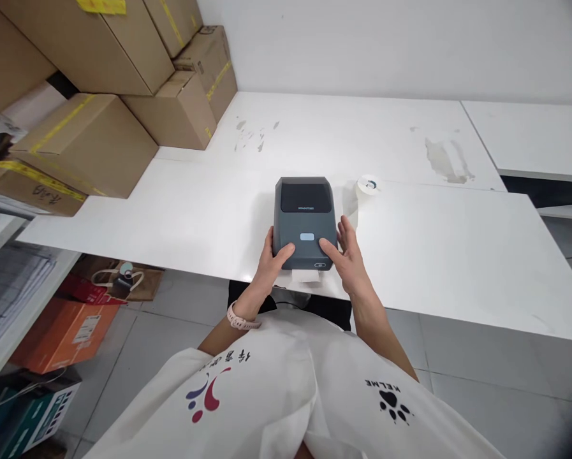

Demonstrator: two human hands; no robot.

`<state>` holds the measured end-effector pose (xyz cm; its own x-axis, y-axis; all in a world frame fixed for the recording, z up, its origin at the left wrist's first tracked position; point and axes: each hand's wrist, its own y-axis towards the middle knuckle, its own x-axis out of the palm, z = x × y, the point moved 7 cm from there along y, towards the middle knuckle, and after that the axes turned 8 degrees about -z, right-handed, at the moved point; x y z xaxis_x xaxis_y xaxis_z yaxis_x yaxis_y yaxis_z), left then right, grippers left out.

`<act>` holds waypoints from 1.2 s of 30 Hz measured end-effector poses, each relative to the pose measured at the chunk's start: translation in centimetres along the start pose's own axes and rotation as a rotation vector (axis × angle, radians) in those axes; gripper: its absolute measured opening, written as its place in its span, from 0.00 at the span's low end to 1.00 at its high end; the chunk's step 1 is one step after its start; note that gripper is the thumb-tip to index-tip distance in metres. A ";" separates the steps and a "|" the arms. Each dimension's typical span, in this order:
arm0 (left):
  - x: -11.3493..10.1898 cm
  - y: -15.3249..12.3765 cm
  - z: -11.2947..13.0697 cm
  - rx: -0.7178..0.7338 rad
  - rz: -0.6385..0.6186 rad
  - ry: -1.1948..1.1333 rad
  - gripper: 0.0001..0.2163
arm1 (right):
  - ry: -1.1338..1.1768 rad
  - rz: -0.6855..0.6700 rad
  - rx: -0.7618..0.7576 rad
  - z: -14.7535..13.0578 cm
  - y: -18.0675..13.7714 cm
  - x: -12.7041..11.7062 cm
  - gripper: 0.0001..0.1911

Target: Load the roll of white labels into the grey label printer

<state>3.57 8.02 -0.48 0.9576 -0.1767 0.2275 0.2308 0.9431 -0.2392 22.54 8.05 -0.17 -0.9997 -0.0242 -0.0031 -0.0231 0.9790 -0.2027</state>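
A dark grey label printer (307, 222) with a black window and a light button sits near the front edge of the white table. A short strip of white paper (305, 276) sticks out from its near side. My left hand (268, 262) grips the printer's left side, thumb on top and fingers along the edge. At the opposite side, my right hand (349, 258) holds the near right corner, its thumb on the top beside the button. Behind the right hand stands a roll of white labels (366, 185), with a loose band leading toward the printer.
Cardboard boxes (85, 143) with yellow tape are stacked at the back left. The white table (439, 248) has worn patches and ends at a front edge near my body. Below left are a shelf (41, 287), an orange box (60, 331) and a paper bag (146, 284).
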 end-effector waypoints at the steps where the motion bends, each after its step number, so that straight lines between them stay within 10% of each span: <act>1: 0.2 0.0 0.1 0.005 -0.013 0.000 0.42 | 0.056 -0.030 0.048 0.6 0.0 0.2 0.52; 13: -0.6 0.2 -0.8 0.135 0.051 0.112 0.37 | 0.191 -0.142 0.032 1.8 0.9 0.6 0.52; 18: -3.2 -4.8 -1.7 0.192 0.418 0.359 0.18 | 0.170 -0.133 0.022 1.8 1.0 0.6 0.53; 24: 1.4 -4.5 -6.1 -0.224 -0.128 0.097 0.30 | 0.147 -0.090 0.004 1.9 1.4 0.3 0.50; 36: 1.4 -3.5 -2.8 -0.022 -0.164 0.528 0.23 | 0.034 0.059 -0.013 -0.2 1.3 0.7 0.56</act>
<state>4.54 3.66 -2.00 0.8642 -0.4427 -0.2392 0.3820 0.8866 -0.2610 21.86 9.35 -0.20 -0.9990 0.0400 0.0192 0.0357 0.9811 -0.1900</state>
